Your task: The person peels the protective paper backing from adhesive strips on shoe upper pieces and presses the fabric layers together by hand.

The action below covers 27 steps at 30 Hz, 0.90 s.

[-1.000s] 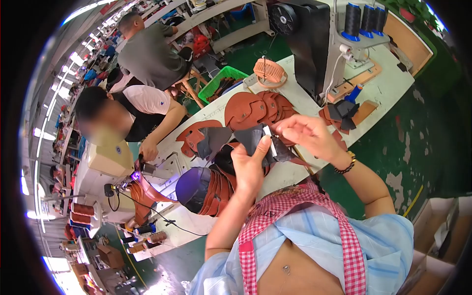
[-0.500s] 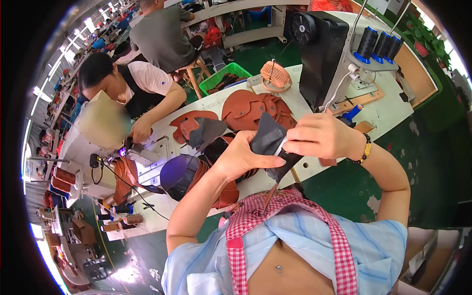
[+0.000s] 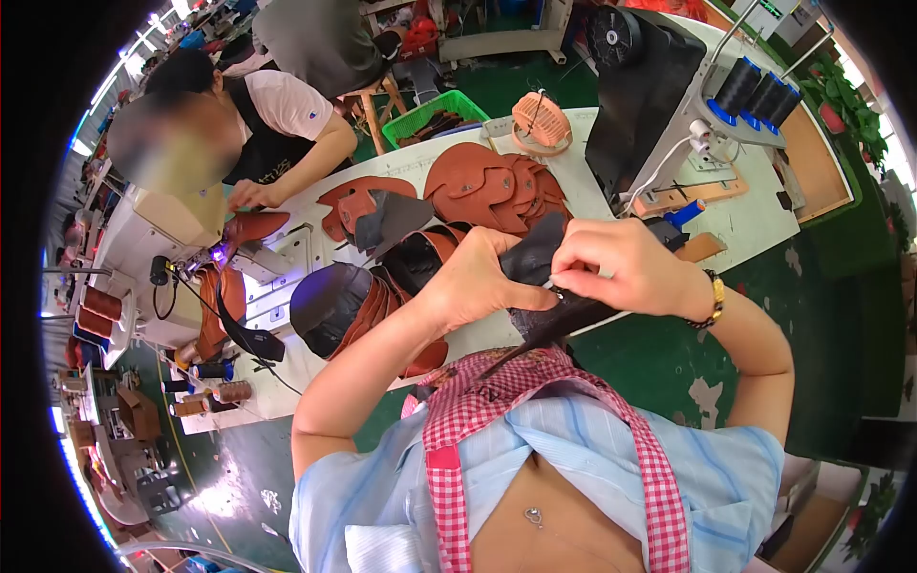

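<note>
At the far left I register a rack of reddish-brown thread cones point(image 3: 100, 310). Right of it, a co-worker's hand point(image 3: 253, 195) is at a sewing machine point(image 3: 180, 215). A dark-faced stack of brown-edged pieces point(image 3: 330, 304) follows, then a heap of brown pieces point(image 3: 478, 181) farther back on the white worktable point(image 3: 755, 227).

At centre, the left hand point(image 3: 480, 280) grips the dark piece point(image 3: 532, 252), which is held up in front of the apron point(image 3: 478, 382), near the worktable's front edge. The right hand point(image 3: 626, 263) has thumb and forefinger pinched on a small pale bit point(image 3: 551, 284) at the dark piece; its remaining fingers are curled. Right of it lies a blue spool point(image 3: 686, 212).

I judge the step in hand to be close fingertip work on the dark piece. In my assessment, the next move calls for a steady left grip and a precise right pinch.
</note>
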### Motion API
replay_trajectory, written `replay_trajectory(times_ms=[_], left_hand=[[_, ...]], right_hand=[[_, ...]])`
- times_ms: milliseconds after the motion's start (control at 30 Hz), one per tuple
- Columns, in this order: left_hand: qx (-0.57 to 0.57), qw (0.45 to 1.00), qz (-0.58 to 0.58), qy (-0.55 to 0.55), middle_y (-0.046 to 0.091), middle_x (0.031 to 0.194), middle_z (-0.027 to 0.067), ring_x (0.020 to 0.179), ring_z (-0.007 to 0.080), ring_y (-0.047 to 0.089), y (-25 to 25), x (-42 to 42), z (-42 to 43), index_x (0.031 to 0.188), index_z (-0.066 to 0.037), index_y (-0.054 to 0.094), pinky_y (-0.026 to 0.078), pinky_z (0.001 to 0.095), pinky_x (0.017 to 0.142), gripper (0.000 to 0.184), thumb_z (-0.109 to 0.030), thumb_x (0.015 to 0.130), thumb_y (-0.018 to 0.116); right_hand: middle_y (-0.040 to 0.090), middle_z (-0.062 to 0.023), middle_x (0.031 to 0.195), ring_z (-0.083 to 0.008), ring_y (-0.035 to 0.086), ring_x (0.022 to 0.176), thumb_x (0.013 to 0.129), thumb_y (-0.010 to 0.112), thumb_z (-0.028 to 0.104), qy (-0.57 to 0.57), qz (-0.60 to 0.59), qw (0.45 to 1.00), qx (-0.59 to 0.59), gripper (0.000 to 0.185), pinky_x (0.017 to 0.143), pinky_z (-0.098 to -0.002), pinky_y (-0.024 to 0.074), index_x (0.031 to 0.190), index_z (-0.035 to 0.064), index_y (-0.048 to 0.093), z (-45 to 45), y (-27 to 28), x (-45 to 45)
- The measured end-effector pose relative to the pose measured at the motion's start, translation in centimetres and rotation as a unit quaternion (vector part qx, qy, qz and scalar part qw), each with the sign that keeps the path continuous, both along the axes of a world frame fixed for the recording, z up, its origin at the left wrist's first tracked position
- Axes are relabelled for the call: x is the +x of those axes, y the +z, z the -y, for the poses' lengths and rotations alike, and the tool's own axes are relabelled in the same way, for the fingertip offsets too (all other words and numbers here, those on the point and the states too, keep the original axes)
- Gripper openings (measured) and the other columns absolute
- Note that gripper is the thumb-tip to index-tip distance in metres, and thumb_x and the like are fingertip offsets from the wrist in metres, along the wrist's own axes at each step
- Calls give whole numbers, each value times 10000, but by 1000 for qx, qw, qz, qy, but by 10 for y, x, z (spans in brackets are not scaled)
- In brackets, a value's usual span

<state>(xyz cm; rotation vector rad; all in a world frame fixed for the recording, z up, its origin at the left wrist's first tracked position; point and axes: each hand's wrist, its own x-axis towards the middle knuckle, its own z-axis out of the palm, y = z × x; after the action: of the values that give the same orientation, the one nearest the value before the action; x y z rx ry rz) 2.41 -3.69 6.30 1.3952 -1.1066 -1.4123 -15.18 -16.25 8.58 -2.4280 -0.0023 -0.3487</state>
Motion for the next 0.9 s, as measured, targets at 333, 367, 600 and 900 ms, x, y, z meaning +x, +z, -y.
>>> replay_trajectory(times_ms=[333,367,600,900], left_hand=[[20,1000,-24,-7,632,779,-13,695,58,547,-21,11,3,948,-6,678,447,213,650,254,-125,739,761],[38,999,-23,-7,625,752,-17,684,50,535,-23,10,0,936,-2,679,444,212,641,243,-138,750,757],[6,997,-75,-6,645,780,-6,691,38,528,-39,5,-11,990,10,687,432,194,615,265,-132,775,751],[-3,996,-85,-28,630,740,-22,667,29,510,-33,0,-16,941,10,700,406,190,583,232,-118,758,765]], right_hand=[[569,14,730,-25,505,607,873,655,297,-127,-210,902,355,335,510,-186,450,906,-34,620,-6,-5,-1],[569,17,726,-23,505,605,876,651,294,-136,-221,900,351,326,507,-185,449,908,-29,625,-6,-8,-2],[592,26,737,-19,542,655,857,678,230,-110,-228,856,451,259,549,-171,452,924,-18,648,-5,-29,-5],[643,-4,785,-34,569,656,819,717,197,-131,-171,794,568,272,561,-169,463,967,-23,655,-23,-44,-17]])
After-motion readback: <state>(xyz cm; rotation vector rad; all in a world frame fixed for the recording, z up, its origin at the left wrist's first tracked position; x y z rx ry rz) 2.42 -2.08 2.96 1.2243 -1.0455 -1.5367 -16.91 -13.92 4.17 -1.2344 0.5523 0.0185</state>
